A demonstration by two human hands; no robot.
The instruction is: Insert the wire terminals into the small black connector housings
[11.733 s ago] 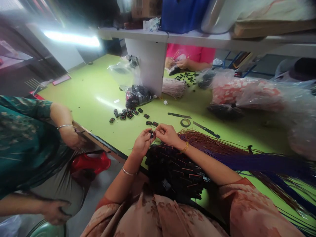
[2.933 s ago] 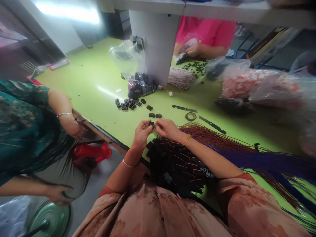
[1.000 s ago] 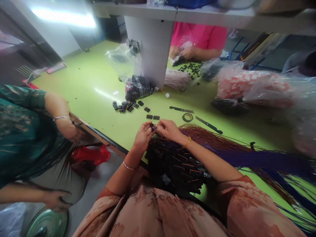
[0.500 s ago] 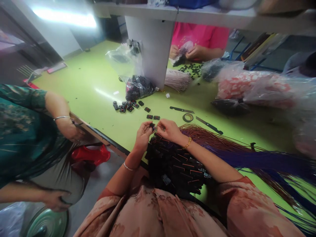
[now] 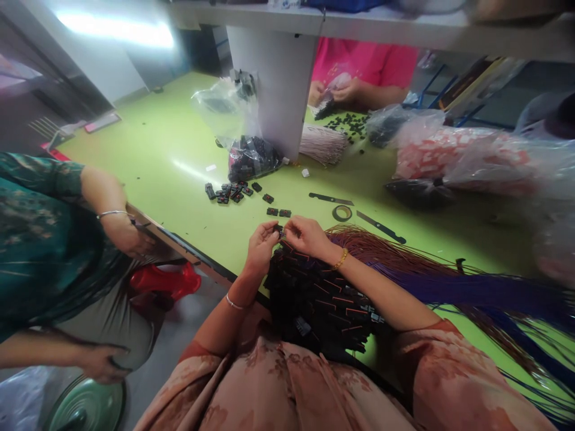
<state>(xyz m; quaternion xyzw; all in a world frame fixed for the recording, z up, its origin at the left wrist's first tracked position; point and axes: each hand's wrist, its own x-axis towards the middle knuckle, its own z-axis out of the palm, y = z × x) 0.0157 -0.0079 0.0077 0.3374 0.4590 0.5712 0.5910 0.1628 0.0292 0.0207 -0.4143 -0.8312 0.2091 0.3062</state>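
My left hand (image 5: pixel 263 244) pinches a small black connector housing (image 5: pixel 280 230) between thumb and fingers. Against its right side, my right hand (image 5: pixel 308 236) is closed in a pinch, apparently on a thin wire end; the fingers hide most of it. Just beyond my hands lie two black connector housings (image 5: pixel 279 212) side by side. Below my wrists is a heap of black connectors (image 5: pixel 314 293) with orange strips. Long brown and purple wires (image 5: pixel 395 269) run from near my right hand toward the right edge.
Loose black housings (image 5: pixel 231 192) lie left of centre, before a plastic bag (image 5: pixel 254 158) of dark parts. Tape (image 5: pixel 342 214) sits between two dark blades (image 5: pixel 381 227). A seated person (image 5: pixel 54 239) is at left; another in pink (image 5: pixel 363 72) works opposite. Filled bags (image 5: pixel 462 152) stand right.
My two hands stay together at nearly the same spot. The right fingers have shifted very slightly toward the connector housing; the objects on the table have not moved.
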